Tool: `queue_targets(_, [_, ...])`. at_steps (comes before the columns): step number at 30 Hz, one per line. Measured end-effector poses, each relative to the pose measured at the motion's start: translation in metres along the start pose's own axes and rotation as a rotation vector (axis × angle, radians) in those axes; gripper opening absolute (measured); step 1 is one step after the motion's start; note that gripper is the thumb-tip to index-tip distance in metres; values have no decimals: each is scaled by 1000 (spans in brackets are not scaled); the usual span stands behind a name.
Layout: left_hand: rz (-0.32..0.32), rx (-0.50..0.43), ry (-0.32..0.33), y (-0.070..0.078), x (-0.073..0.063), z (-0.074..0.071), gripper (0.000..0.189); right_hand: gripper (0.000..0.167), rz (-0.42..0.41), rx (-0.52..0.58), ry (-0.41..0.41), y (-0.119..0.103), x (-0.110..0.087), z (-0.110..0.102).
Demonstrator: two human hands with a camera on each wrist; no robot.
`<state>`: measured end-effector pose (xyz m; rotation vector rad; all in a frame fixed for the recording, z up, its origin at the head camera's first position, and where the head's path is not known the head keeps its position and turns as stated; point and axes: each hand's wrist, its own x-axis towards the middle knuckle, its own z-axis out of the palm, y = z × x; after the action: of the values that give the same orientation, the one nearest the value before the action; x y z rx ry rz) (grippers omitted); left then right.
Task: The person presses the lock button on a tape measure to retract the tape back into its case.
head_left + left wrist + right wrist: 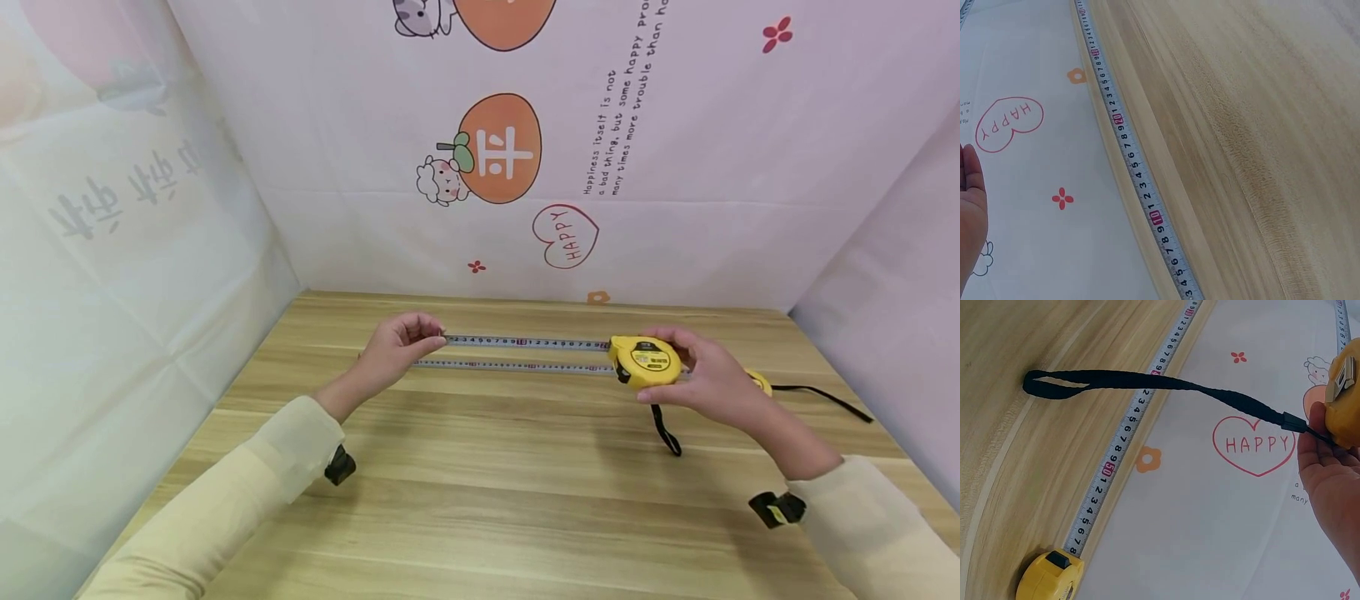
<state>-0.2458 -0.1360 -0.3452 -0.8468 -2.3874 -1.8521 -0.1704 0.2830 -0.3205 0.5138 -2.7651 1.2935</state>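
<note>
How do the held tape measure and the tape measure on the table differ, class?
The held tape measure is in the right hand; the resting tape measure lies on the table. The left hand pinches the held one's blade; no hand grips the resting one's blade. The held one has less blade out than the resting one.

Both are yellow with black straps.

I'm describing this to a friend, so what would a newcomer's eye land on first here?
First, probably the yellow tape measure in the right hand, its blade stretched across to the left hand. Then a second tape measure on the wooden table, also extended. Behind them, the round orange print stands out on the pale backdrop.
</note>
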Motion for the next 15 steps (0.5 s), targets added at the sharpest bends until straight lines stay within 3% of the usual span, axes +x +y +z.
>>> queue_targets(15, [19,-15,-26,0,2,4,15,76,6,-19,4,-3,1,3])
